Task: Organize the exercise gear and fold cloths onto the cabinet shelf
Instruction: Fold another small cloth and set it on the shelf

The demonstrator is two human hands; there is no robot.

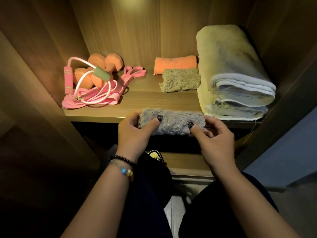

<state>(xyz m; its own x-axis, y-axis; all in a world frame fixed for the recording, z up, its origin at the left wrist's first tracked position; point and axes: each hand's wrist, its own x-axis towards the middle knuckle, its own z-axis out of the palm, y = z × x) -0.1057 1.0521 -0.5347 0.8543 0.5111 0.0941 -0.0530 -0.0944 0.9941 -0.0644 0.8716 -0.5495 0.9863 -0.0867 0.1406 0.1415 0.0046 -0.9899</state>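
Note:
A folded fluffy grey cloth (171, 121) hangs at the front edge of the wooden cabinet shelf (145, 98). My left hand (135, 133) grips its left end, thumb on top. My right hand (214, 140) pinches its right end. On the shelf's left lie orange dumbbells (97, 69), a pink jump rope (82, 79) and pink resistance bands (132, 74). Further back sit a folded orange cloth (175, 64) and a folded olive cloth (181, 80). A big folded pale towel (229, 74) fills the right side.
The cabinet's side walls (42, 48) close in the shelf on both sides. Below the shelf is a dark compartment with a lower board (185, 162). My dark-clothed knees and a yellow-and-black item (154, 154) are underneath.

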